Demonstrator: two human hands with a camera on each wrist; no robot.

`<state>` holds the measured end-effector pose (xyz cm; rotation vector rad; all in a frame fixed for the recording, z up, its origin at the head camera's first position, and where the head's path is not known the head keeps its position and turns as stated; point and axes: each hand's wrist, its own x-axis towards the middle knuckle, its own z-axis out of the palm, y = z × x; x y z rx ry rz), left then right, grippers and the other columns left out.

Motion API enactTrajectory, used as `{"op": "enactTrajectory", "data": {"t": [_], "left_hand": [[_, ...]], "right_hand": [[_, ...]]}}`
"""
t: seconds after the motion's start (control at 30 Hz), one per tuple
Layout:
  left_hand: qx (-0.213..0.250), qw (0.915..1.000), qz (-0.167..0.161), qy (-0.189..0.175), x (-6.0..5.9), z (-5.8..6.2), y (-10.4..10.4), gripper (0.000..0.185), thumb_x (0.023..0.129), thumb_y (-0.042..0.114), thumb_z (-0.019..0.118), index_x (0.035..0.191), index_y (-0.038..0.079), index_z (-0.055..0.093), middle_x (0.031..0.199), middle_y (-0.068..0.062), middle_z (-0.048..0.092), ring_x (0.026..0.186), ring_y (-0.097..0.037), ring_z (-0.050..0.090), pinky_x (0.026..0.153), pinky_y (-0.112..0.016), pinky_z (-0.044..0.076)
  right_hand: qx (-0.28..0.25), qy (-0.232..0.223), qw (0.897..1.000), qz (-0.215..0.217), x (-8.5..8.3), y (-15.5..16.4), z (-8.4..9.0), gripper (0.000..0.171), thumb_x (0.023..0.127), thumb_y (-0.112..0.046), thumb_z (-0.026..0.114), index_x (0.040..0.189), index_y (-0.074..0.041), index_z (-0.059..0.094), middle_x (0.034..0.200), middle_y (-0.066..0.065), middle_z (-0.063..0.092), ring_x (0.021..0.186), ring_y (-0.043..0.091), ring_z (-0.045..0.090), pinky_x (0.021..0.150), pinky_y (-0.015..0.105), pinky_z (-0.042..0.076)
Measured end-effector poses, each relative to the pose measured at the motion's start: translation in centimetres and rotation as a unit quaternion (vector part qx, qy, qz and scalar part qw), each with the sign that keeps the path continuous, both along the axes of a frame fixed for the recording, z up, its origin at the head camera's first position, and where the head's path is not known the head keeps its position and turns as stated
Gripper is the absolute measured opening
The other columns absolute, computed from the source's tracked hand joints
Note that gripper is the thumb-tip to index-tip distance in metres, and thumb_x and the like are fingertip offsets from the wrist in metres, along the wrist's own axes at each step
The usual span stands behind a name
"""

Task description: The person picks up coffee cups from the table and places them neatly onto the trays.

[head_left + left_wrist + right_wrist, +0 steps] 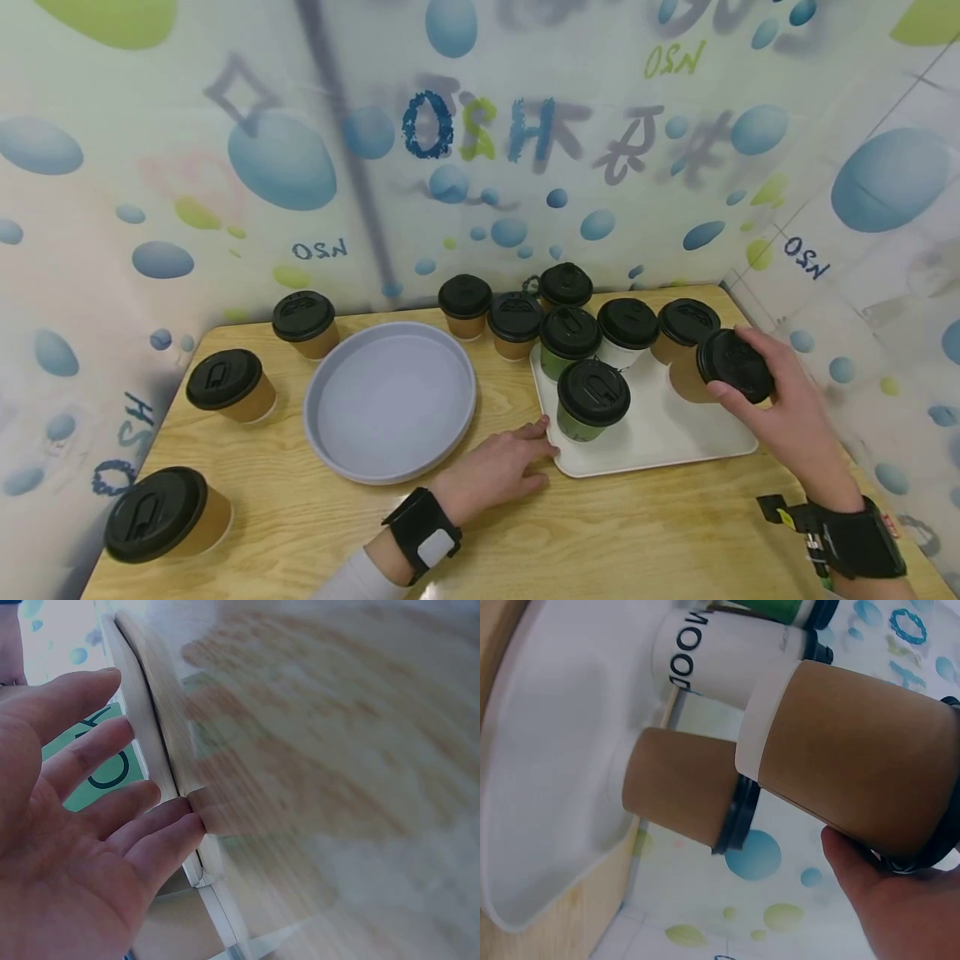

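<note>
My right hand (753,371) grips the black lid of a brown paper cup (684,383) at the right end of the white rectangular tray (660,442). In the right wrist view the thumb (885,892) lies against this brown cup (855,757), which has a white band, above the white tray (547,787). My left hand (532,450) lies flat on the table, fingertips touching the tray's left edge. The left wrist view shows its straight fingers (112,795) against the tray's edge (150,742).
On the tray stand two green cups (591,404), a white cup (626,329) and another brown cup (686,323). A grey round tray (390,400) lies left of it. Several lidded brown cups (228,385) stand around the wooden table (600,533), with walls close behind and to the right.
</note>
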<state>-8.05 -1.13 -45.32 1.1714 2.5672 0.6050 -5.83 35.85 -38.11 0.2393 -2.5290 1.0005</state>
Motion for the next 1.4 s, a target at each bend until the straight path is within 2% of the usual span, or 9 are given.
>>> {"op": "enactTrajectory", "data": {"t": [0.07,0.17,0.37,0.4,0.5,0.63,0.93,1.13,1.4], "left_hand": [[0.002,1.0000,-0.001,0.000,0.0,0.0,0.0,0.036,0.100,0.022,0.068,0.135,0.016,0.069,0.158,-0.012,0.046,0.143,-0.021,0.048,0.106,-0.045,0.049],[0.004,1.0000,0.001,-0.004,0.0,0.1,0.0,0.036,0.099,0.022,0.069,0.134,0.016,0.070,0.157,-0.012,0.047,0.143,-0.021,0.048,0.105,-0.044,0.050],[0.006,1.0000,-0.003,0.001,0.0,0.1,0.0,0.035,0.099,0.022,0.070,0.133,0.016,0.070,0.156,-0.012,0.048,0.143,-0.020,0.047,0.106,-0.041,0.049],[0.006,1.0000,-0.004,0.003,0.0,0.1,0.1,0.035,0.099,0.022,0.070,0.133,0.015,0.070,0.156,-0.012,0.048,0.143,-0.020,0.047,0.107,-0.040,0.049],[0.005,1.0000,-0.004,0.003,0.0,0.1,0.1,0.035,0.099,0.022,0.070,0.133,0.015,0.070,0.156,-0.012,0.048,0.143,-0.020,0.047,0.107,-0.040,0.048],[0.005,1.0000,-0.003,0.000,0.0,0.2,0.1,0.035,0.099,0.022,0.070,0.133,0.015,0.070,0.156,-0.012,0.048,0.143,-0.020,0.047,0.107,-0.041,0.049],[0.017,0.9998,-0.006,-0.003,0.0,0.1,0.1,0.033,0.099,0.019,0.069,0.132,0.014,0.071,0.156,-0.015,0.048,0.142,-0.021,0.049,0.107,-0.039,0.049],[0.016,0.9999,-0.006,0.000,0.0,0.1,0.2,0.033,0.098,0.015,0.069,0.131,0.014,0.071,0.155,-0.015,0.049,0.142,-0.021,0.049,0.106,-0.036,0.049],[0.022,0.9997,-0.006,-0.005,-0.1,0.1,0.2,0.034,0.097,0.013,0.069,0.131,0.014,0.071,0.155,-0.016,0.049,0.140,-0.022,0.051,0.106,-0.035,0.049]], "right_hand": [[0.003,-0.007,1.000,0.002,0.0,-0.2,-0.3,0.082,0.086,-0.005,0.082,0.157,-0.021,0.046,0.155,0.016,0.044,0.136,0.000,0.038,0.100,0.004,0.027],[0.003,-0.017,1.000,0.014,0.0,-0.7,-0.8,0.083,0.086,-0.006,0.083,0.158,-0.022,0.044,0.156,0.017,0.044,0.139,0.003,0.038,0.100,0.005,0.026],[0.018,-0.059,0.998,0.033,-0.1,-1.9,-1.9,0.087,0.087,-0.016,0.083,0.161,-0.024,0.038,0.157,0.020,0.041,0.138,0.043,0.041,0.106,0.012,0.025],[0.022,-0.063,0.997,0.037,-0.1,-2.0,-2.0,0.087,0.087,-0.017,0.083,0.161,-0.023,0.038,0.156,0.021,0.042,0.137,0.046,0.041,0.109,0.017,0.027],[0.028,-0.075,0.996,0.048,-0.3,-2.5,-2.5,0.088,0.086,-0.019,0.084,0.161,-0.018,0.038,0.156,0.022,0.042,0.139,0.050,0.039,0.116,0.045,0.031],[0.028,-0.093,0.994,0.055,-0.6,-3.0,-3.0,0.091,0.086,-0.023,0.085,0.161,-0.013,0.035,0.156,0.024,0.041,0.139,0.052,0.038,0.106,0.072,0.032],[0.031,-0.120,0.991,0.055,-1.1,-3.6,-3.9,0.089,0.086,-0.026,0.085,0.158,-0.007,0.036,0.152,0.026,0.042,0.134,0.046,0.042,0.096,0.068,0.039],[0.043,-0.111,0.991,0.055,-1.3,-3.8,-4.4,0.089,0.085,-0.027,0.085,0.157,-0.004,0.037,0.151,0.027,0.043,0.135,0.047,0.042,0.099,0.068,0.038],[0.040,-0.121,0.990,0.062,-1.6,-4.3,-4.6,0.090,0.086,-0.029,0.085,0.158,-0.007,0.036,0.154,0.026,0.041,0.136,0.047,0.042,0.100,0.069,0.038]]}}
